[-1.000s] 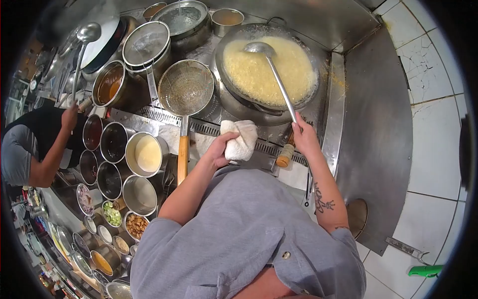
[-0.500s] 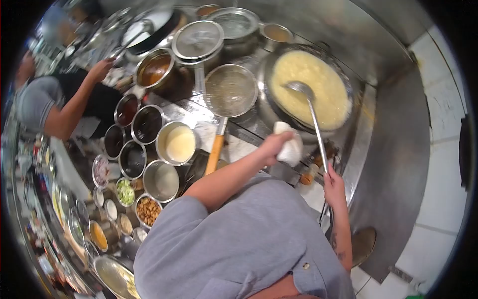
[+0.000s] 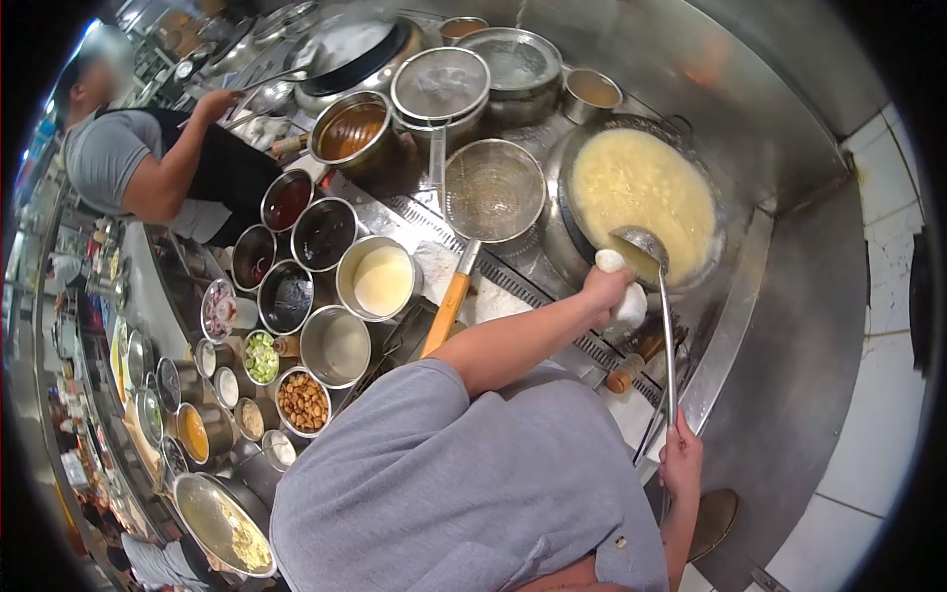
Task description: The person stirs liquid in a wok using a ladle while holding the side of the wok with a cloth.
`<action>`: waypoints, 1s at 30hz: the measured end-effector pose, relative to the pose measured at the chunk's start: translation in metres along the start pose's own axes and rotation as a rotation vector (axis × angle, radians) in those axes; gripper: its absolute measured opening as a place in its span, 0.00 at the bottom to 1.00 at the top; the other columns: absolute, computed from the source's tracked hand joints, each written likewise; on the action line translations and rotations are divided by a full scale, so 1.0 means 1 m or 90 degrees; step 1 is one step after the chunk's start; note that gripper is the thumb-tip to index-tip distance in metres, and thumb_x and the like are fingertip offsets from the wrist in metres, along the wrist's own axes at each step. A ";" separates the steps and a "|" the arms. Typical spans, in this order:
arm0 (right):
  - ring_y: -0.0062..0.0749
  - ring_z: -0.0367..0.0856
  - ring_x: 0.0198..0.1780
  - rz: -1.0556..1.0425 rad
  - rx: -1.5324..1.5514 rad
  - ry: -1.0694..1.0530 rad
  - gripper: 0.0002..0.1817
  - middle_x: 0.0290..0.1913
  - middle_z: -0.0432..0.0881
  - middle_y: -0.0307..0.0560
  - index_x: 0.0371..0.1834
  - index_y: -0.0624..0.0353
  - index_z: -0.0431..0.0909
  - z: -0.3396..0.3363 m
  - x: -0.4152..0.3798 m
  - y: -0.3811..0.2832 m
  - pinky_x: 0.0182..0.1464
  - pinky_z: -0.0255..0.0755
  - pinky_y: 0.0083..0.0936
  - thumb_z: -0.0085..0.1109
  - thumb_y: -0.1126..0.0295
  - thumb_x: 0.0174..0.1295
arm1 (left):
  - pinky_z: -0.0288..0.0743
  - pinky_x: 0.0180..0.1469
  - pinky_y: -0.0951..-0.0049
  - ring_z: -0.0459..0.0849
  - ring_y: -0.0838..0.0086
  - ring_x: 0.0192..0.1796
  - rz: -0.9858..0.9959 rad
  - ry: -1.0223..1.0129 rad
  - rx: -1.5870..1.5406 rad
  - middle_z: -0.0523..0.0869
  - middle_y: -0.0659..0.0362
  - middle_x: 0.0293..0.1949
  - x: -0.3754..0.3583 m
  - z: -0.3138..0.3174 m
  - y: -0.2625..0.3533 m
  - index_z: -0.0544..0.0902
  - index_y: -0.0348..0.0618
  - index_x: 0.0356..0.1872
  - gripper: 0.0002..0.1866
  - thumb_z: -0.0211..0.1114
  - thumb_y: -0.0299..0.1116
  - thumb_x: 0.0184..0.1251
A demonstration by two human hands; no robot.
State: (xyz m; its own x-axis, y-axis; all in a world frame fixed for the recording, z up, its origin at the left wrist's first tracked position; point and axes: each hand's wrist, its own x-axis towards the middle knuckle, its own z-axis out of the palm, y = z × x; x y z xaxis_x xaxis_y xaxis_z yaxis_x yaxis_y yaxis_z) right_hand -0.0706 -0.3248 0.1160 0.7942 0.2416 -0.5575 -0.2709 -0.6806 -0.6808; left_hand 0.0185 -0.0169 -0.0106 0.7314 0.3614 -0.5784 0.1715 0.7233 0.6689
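At the upper left of the frame, a co-worker in a grey shirt and black apron grips a long-handled utensil. At lower left of centre, steel pots hold chopped green vegetable and brown chunks; pale yellow liquid fills part of a larger pot above them. A wooden-handled wire strainer lies at upper centre. Right of centre, the person's left hand is closed around a bunched white cloth at the near edge of a wok of lumpy yellow liquid. A ladle has its bowl at that liquid's lower edge; below, the right hand grips its handle.
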 end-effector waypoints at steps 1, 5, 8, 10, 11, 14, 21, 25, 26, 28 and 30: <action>0.14 0.59 0.15 -0.043 -0.029 0.014 0.26 0.18 0.64 0.29 0.78 0.46 0.65 -0.005 0.009 0.016 0.16 0.57 0.20 0.47 0.67 0.78 | 0.83 0.46 0.55 0.88 0.57 0.45 -0.007 -0.008 -0.022 0.86 0.49 0.46 -0.001 0.000 0.000 0.77 0.34 0.56 0.18 0.64 0.28 0.66; 0.13 0.60 0.22 -0.160 -0.161 0.072 0.25 0.23 0.62 0.26 0.77 0.51 0.67 -0.014 0.033 0.041 0.25 0.59 0.18 0.50 0.70 0.76 | 0.84 0.46 0.55 0.89 0.57 0.45 -0.005 0.004 0.022 0.86 0.48 0.47 0.004 -0.003 -0.004 0.78 0.32 0.54 0.17 0.65 0.31 0.68; 0.19 0.69 0.33 -0.156 -0.132 0.093 0.25 0.33 0.76 0.39 0.74 0.57 0.69 -0.009 0.040 0.020 0.41 0.70 0.19 0.54 0.69 0.74 | 0.84 0.46 0.55 0.89 0.57 0.45 -0.015 -0.010 0.051 0.86 0.49 0.46 -0.005 -0.004 0.003 0.78 0.32 0.54 0.17 0.65 0.32 0.69; 0.28 0.84 0.52 -0.159 -0.121 0.093 0.24 0.54 0.86 0.57 0.73 0.58 0.71 -0.003 0.053 0.013 0.57 0.74 0.24 0.54 0.67 0.74 | 0.85 0.46 0.55 0.89 0.57 0.44 -0.045 -0.023 0.051 0.86 0.49 0.45 -0.002 -0.006 0.004 0.77 0.33 0.54 0.18 0.65 0.32 0.69; 0.34 0.84 0.56 -0.153 -0.131 0.096 0.24 0.56 0.85 0.60 0.73 0.57 0.71 -0.001 0.062 0.010 0.59 0.73 0.26 0.54 0.67 0.74 | 0.85 0.46 0.55 0.89 0.58 0.44 -0.062 -0.044 0.032 0.86 0.50 0.45 -0.003 -0.007 0.007 0.76 0.34 0.55 0.18 0.65 0.33 0.69; 0.44 0.84 0.58 -0.169 -0.131 0.123 0.24 0.57 0.84 0.63 0.72 0.56 0.71 0.010 0.091 0.013 0.60 0.73 0.30 0.53 0.65 0.74 | 0.85 0.46 0.54 0.89 0.58 0.44 -0.074 -0.077 0.027 0.85 0.50 0.47 -0.002 -0.011 0.010 0.76 0.34 0.55 0.18 0.64 0.33 0.70; 0.42 0.84 0.58 -0.197 -0.186 0.141 0.24 0.57 0.84 0.63 0.73 0.57 0.71 0.027 0.130 -0.022 0.59 0.73 0.29 0.53 0.67 0.74 | 0.87 0.50 0.55 0.89 0.58 0.48 -0.145 -0.056 -0.040 0.85 0.49 0.50 -0.014 -0.005 0.013 0.73 0.34 0.60 0.22 0.64 0.38 0.73; 0.43 0.81 0.65 -0.295 -0.199 0.169 0.25 0.63 0.81 0.64 0.74 0.60 0.68 0.029 0.174 -0.019 0.64 0.71 0.29 0.51 0.68 0.76 | 0.85 0.50 0.54 0.88 0.58 0.49 -0.112 -0.065 -0.032 0.85 0.50 0.49 -0.024 -0.008 0.020 0.74 0.35 0.59 0.21 0.65 0.35 0.70; 0.44 0.80 0.65 -0.291 -0.205 0.166 0.25 0.63 0.80 0.65 0.74 0.60 0.68 0.030 0.182 -0.020 0.64 0.71 0.30 0.51 0.68 0.76 | 0.85 0.50 0.55 0.88 0.58 0.48 -0.109 -0.049 0.000 0.85 0.50 0.49 -0.025 -0.008 0.022 0.74 0.35 0.58 0.20 0.65 0.34 0.70; 0.47 0.80 0.65 -0.278 -0.218 0.168 0.25 0.62 0.80 0.66 0.74 0.60 0.68 0.028 0.188 -0.038 0.64 0.71 0.31 0.50 0.67 0.76 | 0.84 0.48 0.55 0.88 0.58 0.47 -0.071 -0.071 0.017 0.85 0.50 0.48 -0.013 -0.011 0.015 0.74 0.35 0.58 0.20 0.65 0.32 0.68; 0.50 0.80 0.64 -0.269 -0.230 0.173 0.25 0.62 0.80 0.65 0.74 0.59 0.69 0.027 0.191 -0.052 0.64 0.71 0.33 0.50 0.67 0.75 | 0.84 0.47 0.55 0.88 0.58 0.46 -0.054 -0.082 0.026 0.85 0.50 0.47 -0.006 -0.013 0.009 0.74 0.35 0.58 0.20 0.65 0.31 0.67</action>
State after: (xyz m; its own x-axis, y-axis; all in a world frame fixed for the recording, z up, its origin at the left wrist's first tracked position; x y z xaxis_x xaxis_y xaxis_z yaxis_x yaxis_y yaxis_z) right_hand 0.0804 -0.2245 0.0319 0.9157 0.3889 -0.1010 0.2612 -0.7672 -0.5858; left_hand 0.0067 -0.0044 -0.0071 0.7918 0.2197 -0.5699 0.2608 0.7222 0.6407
